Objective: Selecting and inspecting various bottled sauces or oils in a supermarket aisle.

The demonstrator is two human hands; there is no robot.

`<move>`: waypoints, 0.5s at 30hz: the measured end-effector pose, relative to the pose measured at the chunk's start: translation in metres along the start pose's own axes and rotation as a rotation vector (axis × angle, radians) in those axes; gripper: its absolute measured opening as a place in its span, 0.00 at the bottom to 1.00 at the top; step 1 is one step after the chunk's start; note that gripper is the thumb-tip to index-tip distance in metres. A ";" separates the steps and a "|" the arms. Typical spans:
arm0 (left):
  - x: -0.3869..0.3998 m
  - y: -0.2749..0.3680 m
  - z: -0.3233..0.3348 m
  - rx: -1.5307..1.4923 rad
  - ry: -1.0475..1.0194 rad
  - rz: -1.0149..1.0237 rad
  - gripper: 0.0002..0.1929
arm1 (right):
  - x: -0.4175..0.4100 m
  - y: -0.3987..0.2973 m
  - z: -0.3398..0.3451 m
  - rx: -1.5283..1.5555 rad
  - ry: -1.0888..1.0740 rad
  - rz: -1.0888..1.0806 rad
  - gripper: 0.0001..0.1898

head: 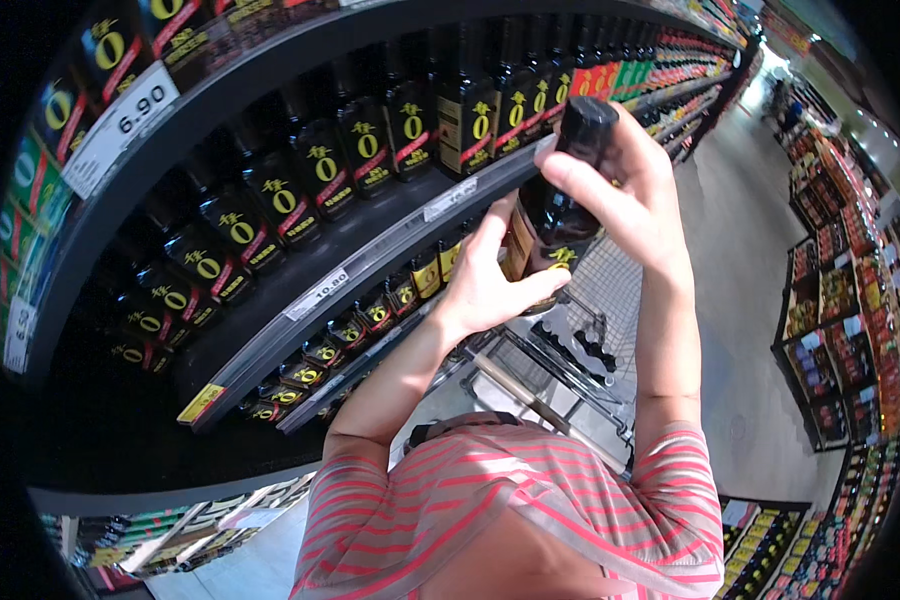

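A dark glass sauce bottle (pixel 562 214) with a black cap is held between both hands, tilted, in front of the shelf edge. My right hand (pixel 626 180) wraps the neck just below the cap, thumb across the front. Around the lower body is my left hand (pixel 495 277), its thumb lying over the label; its far fingers are partly hidden behind the bottle. Similar dark bottles (pixel 364 142) with yellow and red labels stand in a row on the shelf to the left.
Price tags line the shelf rail (pixel 397 244). Smaller bottles (pixel 349 330) fill the shelf below. A metal shopping cart (pixel 547 405) stands under the arms, close to the body. Across the grey aisle floor (pixel 742 300), display crates (pixel 817 337) hold packaged goods.
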State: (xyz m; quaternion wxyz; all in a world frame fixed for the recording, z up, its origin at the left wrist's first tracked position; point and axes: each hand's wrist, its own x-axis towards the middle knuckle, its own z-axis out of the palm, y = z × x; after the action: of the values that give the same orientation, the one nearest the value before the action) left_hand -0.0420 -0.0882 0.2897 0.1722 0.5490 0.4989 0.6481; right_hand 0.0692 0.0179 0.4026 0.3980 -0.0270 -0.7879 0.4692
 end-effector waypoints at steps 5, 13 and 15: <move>0.004 0.013 0.005 -0.253 -0.077 -0.149 0.44 | 0.011 0.014 -0.011 0.012 0.006 0.049 0.18; 0.003 -0.002 0.006 -0.428 -0.096 -0.118 0.43 | 0.017 0.024 -0.006 -0.038 0.006 0.074 0.19; 0.004 0.002 0.006 -0.434 -0.092 -0.121 0.43 | 0.019 0.023 -0.006 -0.019 0.015 0.078 0.19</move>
State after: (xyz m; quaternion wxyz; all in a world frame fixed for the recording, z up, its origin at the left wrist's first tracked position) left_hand -0.0370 -0.0835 0.2927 0.3476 0.4970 0.3714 0.7030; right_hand 0.0522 0.0430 0.3980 0.3849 -0.0649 -0.7878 0.4766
